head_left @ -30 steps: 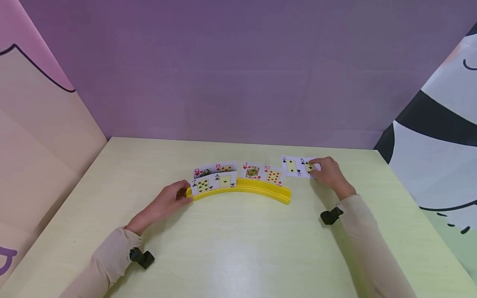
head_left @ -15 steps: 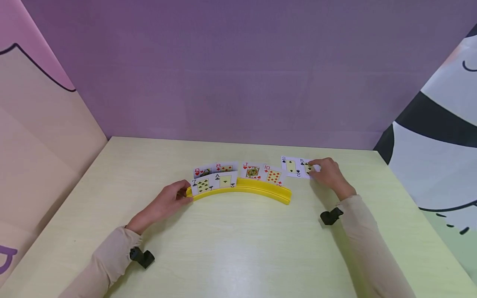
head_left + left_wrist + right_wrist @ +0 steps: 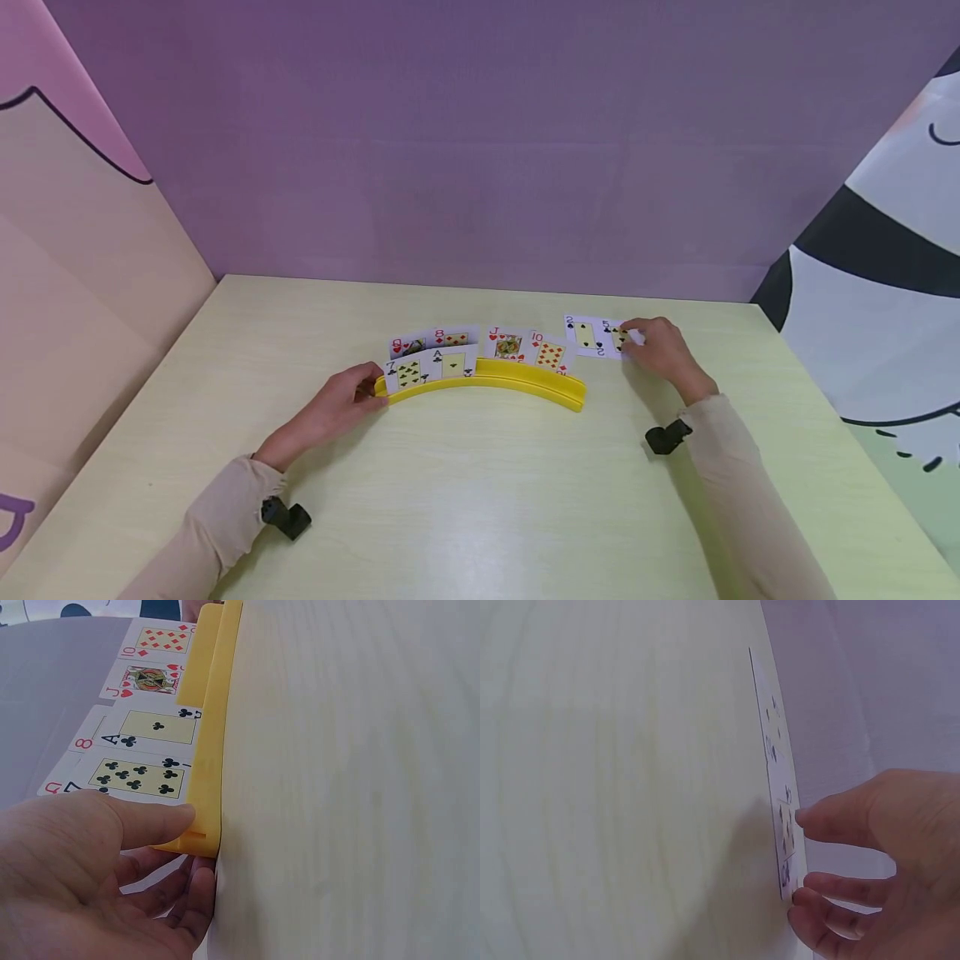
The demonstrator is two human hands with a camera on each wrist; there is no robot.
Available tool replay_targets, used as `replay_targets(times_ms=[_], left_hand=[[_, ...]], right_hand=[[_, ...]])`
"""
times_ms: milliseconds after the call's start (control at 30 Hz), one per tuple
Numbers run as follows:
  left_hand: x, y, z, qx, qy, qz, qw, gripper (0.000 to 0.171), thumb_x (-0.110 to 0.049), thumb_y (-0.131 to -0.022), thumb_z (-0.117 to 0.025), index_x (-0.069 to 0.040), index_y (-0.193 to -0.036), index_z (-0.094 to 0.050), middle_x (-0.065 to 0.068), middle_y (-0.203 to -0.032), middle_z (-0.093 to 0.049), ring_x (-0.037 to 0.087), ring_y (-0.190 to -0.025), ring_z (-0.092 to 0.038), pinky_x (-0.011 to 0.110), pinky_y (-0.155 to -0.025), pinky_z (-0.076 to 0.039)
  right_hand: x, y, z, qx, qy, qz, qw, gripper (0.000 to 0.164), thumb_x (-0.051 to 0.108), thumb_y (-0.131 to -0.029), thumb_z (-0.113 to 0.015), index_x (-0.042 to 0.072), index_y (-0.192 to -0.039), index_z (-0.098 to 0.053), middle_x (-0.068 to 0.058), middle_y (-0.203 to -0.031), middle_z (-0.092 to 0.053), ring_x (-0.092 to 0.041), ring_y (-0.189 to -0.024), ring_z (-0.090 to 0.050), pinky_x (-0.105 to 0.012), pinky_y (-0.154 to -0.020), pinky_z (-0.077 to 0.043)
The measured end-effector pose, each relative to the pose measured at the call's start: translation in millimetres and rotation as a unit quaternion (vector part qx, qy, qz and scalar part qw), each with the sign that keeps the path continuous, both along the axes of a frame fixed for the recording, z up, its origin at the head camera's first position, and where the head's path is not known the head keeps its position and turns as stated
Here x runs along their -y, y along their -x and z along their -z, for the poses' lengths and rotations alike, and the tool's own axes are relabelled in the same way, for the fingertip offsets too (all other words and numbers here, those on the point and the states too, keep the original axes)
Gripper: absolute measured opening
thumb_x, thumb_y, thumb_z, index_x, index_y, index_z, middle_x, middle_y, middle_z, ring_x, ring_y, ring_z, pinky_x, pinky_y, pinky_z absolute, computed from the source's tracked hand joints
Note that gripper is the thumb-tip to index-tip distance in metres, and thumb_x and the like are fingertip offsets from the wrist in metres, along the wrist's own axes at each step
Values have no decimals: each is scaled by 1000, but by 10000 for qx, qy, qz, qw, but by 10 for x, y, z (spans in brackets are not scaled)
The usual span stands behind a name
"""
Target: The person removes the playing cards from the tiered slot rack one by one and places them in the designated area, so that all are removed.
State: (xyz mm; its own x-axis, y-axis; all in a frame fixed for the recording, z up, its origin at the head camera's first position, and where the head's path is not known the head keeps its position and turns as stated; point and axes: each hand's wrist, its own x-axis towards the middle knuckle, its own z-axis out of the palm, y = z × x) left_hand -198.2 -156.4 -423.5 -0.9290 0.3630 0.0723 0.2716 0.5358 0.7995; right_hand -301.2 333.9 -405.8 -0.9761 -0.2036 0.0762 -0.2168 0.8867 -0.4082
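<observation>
The left hand [image 3: 333, 407] is at the nine o'clock end of the yellow rack [image 3: 528, 380], its grip clamped there, thumb on the near face and the other fingers at the end and beyond; neither hand nor rack has moved since the earlier frames. The rack, on the surface [image 3: 465, 500], bows toward twelve o'clock. Over its left half the 7 [image 3: 409, 373] and A [image 3: 453, 364] stand in front, with the Q [image 3: 408, 347] and 8 [image 3: 453, 339] showing past them at twelve o'clock. Next come the J [image 3: 507, 346] and 10 [image 3: 552, 356], upright behind the right half; all six stand as before. At two o'clock from the rack, the 2 [image 3: 584, 335] and 5 [image 3: 613, 337] lie flat side by side, apparently a hair closer to nine o'clock than a second ago. Just past them, at three o'clock, is the right hand [image 3: 663, 350], its grip apart, thumb and fingertips at the 5, hardly changed.
</observation>
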Motion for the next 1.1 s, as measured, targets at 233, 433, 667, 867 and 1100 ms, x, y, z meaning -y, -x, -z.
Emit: replay_targets(times_ms=[233, 433, 667, 867, 1100], left_hand=[[7, 5, 10, -7, -18, 13, 10000, 19, 1, -93, -65, 6, -110, -57, 17, -106, -63, 25, -94, -58, 37, -83, -51], [6, 3, 12, 0, -12, 6, 10000, 20, 0, -93, -65, 6, -110, -57, 17, -106, -63, 25, -94, -58, 37, -83, -51], [0, 5, 9, 49, -7, -12, 10000, 20, 0, -94, -65, 6, -111, -57, 17, -108, -62, 25, -95, -58, 37, -83, -51], [0, 2, 1, 24, -3, -35, 10000, 19, 0, -93, -65, 6, -110, -58, 16, -106, -62, 25, -94, -57, 37, -84, -51], [0, -6, -8, 7, -31, -23, 10000, 18, 1, -93, -65, 6, -109, -58, 15, -103, -62, 25, -93, -57, 37, -82, -50]], right_hand=[[60, -52, -84, -138, 95, 17, 9999, 37, 8, -96, -58, -7, -130, -58, -34, -129, -52, -46, -105, -54, -58, -90, -44], [177, -116, -215, -403, 188, -74, 9990, 34, 6, -97, -58, -5, -129, -60, -30, -129, -54, -47, -107, -56, -58, -90, -46], [398, -211, -415, -848, 361, -220, 9955, 30, 5, -96, -59, -3, -125, -63, -28, -128, -58, -44, -106, -56, -56, -87, -47], [601, -284, -570, -1179, 529, -436, 9907, 28, 4, -96, -60, -2, -124, -64, -26, -127, -59, -42, -103, -58, -55, -86, -49], [806, -394, -719, -1362, 591, -621, 9870, 27, 5, -97, -60, 0, -123, -65, -22, -126, -60, -38, -103, -56, -52, -83, -51]])
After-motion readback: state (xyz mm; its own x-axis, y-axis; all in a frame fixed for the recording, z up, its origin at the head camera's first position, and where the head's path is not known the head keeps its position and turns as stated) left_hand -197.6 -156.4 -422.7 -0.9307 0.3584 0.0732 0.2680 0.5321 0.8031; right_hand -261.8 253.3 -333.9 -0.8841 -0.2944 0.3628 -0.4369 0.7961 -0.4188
